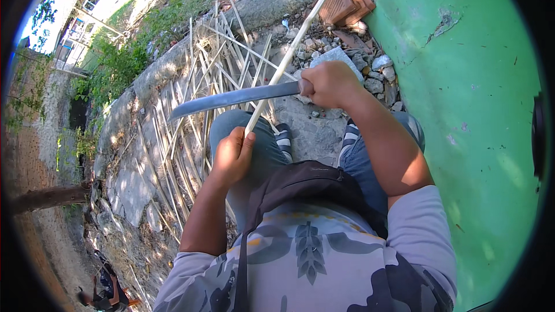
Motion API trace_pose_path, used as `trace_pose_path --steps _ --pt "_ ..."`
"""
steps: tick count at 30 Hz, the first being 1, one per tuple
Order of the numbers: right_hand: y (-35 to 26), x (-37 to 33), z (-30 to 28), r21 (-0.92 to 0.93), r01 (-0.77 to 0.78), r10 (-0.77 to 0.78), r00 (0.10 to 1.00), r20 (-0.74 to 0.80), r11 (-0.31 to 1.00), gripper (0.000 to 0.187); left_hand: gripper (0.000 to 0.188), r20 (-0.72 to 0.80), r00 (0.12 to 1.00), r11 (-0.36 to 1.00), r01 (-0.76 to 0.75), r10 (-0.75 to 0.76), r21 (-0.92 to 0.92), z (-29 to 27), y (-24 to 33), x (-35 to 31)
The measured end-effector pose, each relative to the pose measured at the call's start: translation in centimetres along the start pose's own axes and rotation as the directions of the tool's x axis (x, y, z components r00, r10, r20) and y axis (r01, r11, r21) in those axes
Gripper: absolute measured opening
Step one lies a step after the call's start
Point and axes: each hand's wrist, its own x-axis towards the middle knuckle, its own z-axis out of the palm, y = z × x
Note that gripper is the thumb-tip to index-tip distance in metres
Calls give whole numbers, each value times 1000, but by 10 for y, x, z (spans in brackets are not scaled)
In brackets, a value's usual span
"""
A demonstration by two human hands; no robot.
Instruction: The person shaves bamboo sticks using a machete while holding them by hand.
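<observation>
Green surface (462, 110), frame right. My left grip (232, 153) closes round the pale stick (296, 44), centre to top; right grip (332, 85) clenches the knife (231, 97). Best strokes: shallow, angled away from my left.

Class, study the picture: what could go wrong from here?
The right hand holds a machete across a pale stick gripped by the bare left hand; a slip might cut that hand. In this view the machete also appears close to the left knee, so a stray stroke could hit it.
</observation>
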Motion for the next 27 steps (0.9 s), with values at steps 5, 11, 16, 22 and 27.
trace_pose_path --steps 5,11,16,22,27 --pt "48 4 -8 270 -257 297 948 -118 928 17 31 1 1000 999 -10 10 -37 0 -2 2" --pt "13 -2 -2 120 -56 78 980 -185 991 12 31 -12 1000 997 0 -1 -71 3 -4 -1" --pt "-1 -8 -9 12 53 -52 996 -75 999 10 32 -11 1000 998 -13 12 -67 2 -1 -3" --pt "40 -1 -27 186 -248 269 958 -100 951 12 30 -19 998 995 -58 57 -85 2 1 -3" --pt "17 -9 -8 147 -116 141 976 -166 982 13 30 8 1000 997 16 -16 -70 3 -1 -2"
